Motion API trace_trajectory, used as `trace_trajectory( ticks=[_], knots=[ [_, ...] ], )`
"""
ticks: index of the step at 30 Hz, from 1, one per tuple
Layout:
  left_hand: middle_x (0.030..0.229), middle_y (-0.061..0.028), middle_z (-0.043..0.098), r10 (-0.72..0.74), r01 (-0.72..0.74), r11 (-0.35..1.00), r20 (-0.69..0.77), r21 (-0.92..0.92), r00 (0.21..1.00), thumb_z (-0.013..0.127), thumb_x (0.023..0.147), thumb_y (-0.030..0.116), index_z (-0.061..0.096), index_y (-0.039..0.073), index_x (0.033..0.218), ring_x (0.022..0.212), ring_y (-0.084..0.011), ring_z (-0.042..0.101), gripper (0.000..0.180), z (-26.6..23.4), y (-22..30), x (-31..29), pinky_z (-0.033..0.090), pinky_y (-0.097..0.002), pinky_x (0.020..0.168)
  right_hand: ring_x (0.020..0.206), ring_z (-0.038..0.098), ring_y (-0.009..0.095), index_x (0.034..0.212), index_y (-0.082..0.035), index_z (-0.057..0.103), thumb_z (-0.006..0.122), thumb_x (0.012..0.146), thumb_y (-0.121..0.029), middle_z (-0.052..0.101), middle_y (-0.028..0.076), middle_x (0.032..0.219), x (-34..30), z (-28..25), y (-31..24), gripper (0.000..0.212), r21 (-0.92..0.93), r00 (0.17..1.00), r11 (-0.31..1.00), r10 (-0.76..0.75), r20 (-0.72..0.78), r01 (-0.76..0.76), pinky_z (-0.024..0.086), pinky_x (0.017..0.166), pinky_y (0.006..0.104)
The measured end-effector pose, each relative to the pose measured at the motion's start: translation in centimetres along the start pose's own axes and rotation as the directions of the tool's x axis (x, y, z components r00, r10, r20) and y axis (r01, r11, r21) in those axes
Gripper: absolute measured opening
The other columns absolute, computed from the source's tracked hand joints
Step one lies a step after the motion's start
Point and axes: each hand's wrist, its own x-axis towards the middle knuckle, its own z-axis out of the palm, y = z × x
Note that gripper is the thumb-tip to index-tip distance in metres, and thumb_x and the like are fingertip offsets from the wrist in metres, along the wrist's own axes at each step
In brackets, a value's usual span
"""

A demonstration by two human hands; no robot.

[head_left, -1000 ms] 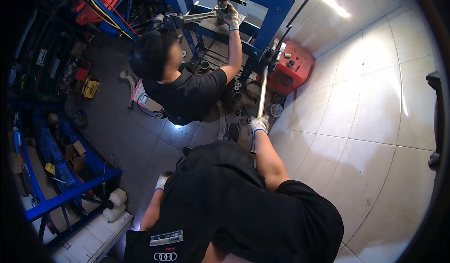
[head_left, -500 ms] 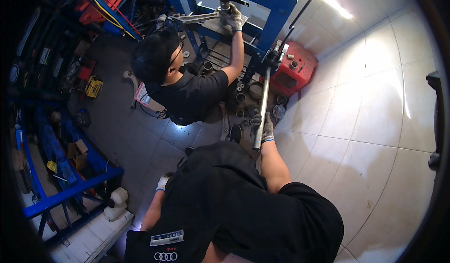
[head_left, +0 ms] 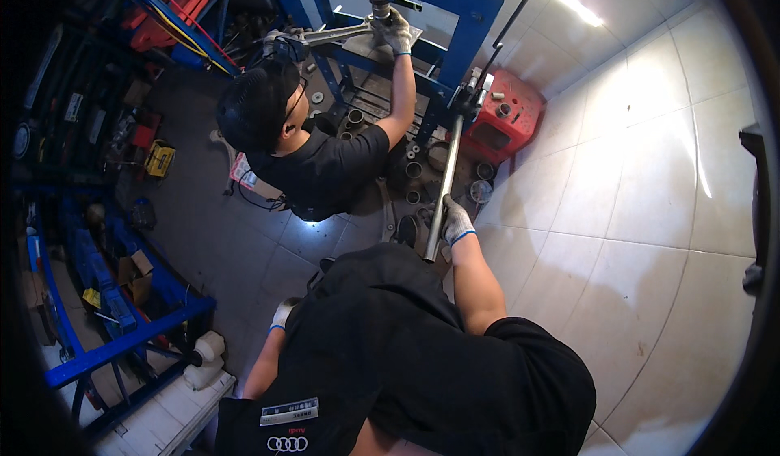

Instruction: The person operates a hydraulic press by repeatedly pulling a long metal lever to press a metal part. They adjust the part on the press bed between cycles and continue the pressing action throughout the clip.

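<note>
My right hand (head_left: 457,220), in a grey-and-white work glove, is closed round the lower part of a long metal pipe (head_left: 449,164). Its fingers are mostly behind the pipe. The pipe slants up to the pump joint on a blue shop press (head_left: 470,30). My left hand (head_left: 283,313), gloved too, hangs low beside my body, its fingers largely hidden. At the press a crouching co-worker's gloved hand (head_left: 396,32) is at a metal sleeve (head_left: 381,11) under the ram. A light metal suspension arm (head_left: 341,34) lies across the press there, near the co-worker's other hand.
A red plastic stool (head_left: 513,119) stands right of the press, by the tiled wall. Several metal rings and sleeves (head_left: 413,170) lie on the floor between me and the press. Another suspension arm (head_left: 386,208) lies beside the co-worker. A blue rack (head_left: 130,334) is at the left.
The pipe's lower end has swung slightly left with my right hand. My fingers, seen earlier on its left side, no longer show there. The co-worker keeps the same pose at the press.
</note>
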Motion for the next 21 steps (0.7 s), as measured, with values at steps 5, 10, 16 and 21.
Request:
trace_trajectory(
  ticks=[5,10,16,21],
  knots=[
    [0.119,-0.0175,0.071,-0.048,0.048,0.999,-0.016,0.013,0.999,0.067,0.087,0.041,0.069,0.002,0.120,0.114,-0.0300,0.065,0.051,0.2,-0.9,0.4,0.049,-0.0392,0.097,0.047,0.057,0.024,0.088,-0.011,0.063,0.065,0.095,-0.040,0.060,0.006,0.063,1.0,2.0,-0.3,0.030,-0.390,0.976,0.917,-0.155,-0.150,0.086,0.050,0.046,0.0403],
    [0.119,-0.0177,0.071,0.004,-0.004,0.999,0.010,0.046,1.000,0.068,0.087,0.042,0.069,0.002,0.120,0.114,-0.0304,0.065,0.052,0.0,-1.1,0.9,0.048,-0.0393,0.098,0.047,0.054,0.017,0.098,-0.017,0.062,0.067,0.091,-0.020,0.057,0.001,0.062,0.7,2.2,-0.5,0.009,-0.359,1.000,0.933,-0.022,0.012,0.025,0.043,0.044,0.0319],
    [0.119,-0.0171,0.071,-0.037,0.035,0.998,0.037,0.046,0.999,0.067,0.088,0.041,0.069,0.003,0.120,0.114,-0.0304,0.065,0.050,0.2,-0.9,1.2,0.048,-0.0398,0.098,0.047,0.050,0.013,0.101,-0.018,0.059,0.065,0.093,-0.020,0.055,-0.001,0.063,0.1,1.1,-0.6,0.010,-0.315,0.999,0.949,0.008,0.040,0.005,0.044,0.046,0.0307],
    [0.118,-0.0169,0.071,-0.025,0.025,1.000,0.001,0.002,1.000,0.065,0.089,0.038,0.071,0.004,0.117,0.113,-0.0296,0.066,0.044,-0.3,0.3,1.9,0.049,-0.0396,0.097,0.046,0.049,0.013,0.086,-0.014,0.057,0.065,0.092,-0.022,0.053,-0.001,0.060,-1.1,2.3,-0.2,0.012,-0.249,0.998,0.967,0.059,0.034,-0.049,0.045,0.045,0.0316]
  ],
)
